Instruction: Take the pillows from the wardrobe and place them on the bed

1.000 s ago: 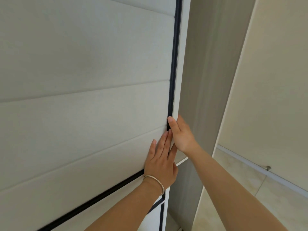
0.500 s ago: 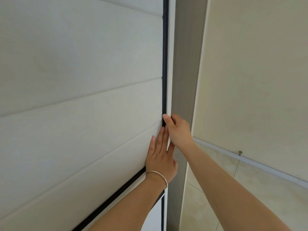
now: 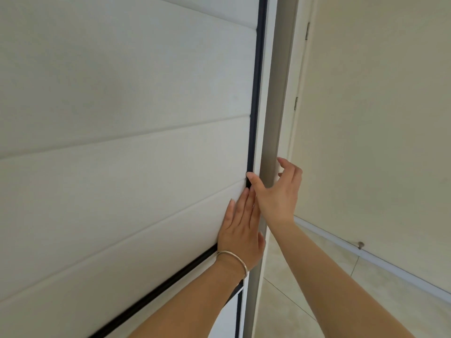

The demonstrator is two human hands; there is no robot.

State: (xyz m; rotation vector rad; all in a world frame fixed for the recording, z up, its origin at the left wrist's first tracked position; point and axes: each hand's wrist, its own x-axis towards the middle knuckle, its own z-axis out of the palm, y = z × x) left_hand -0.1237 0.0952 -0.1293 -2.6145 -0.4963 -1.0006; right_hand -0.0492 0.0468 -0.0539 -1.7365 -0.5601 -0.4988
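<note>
A person works at the right edge of a wardrobe door (image 3: 127, 147), the pale panelled surface that fills most of the view. The left hand (image 3: 240, 230), a thin bracelet (image 3: 234, 259) on its wrist, lies flat and open against the door just inside its dark edge strip (image 3: 255, 93). The right hand (image 3: 275, 191) sits just above it at the same edge, thumb on the strip and fingers spread and curling loosely round toward the far side of the door frame (image 3: 275, 93); it is open rather than clamped, and whether the fingertips touch the frame is hard to tell from this angle. The two hands are close together, nearly touching.

The task looks barely begun. No pillows and no bed are in view; the pillows are presumably behind this door, which appears shut or nearly so. Opening it, reaching in, lifting the pillows out and carrying them to the bed all remain.

To the right of the door, a plain cream wall (image 3: 378, 118) runs back into the room, with a white skirting board (image 3: 366, 252) at its foot and a small doorstop-like fitting (image 3: 360, 245) on it. Below lies a pale tiled floor (image 3: 305, 301).
</note>
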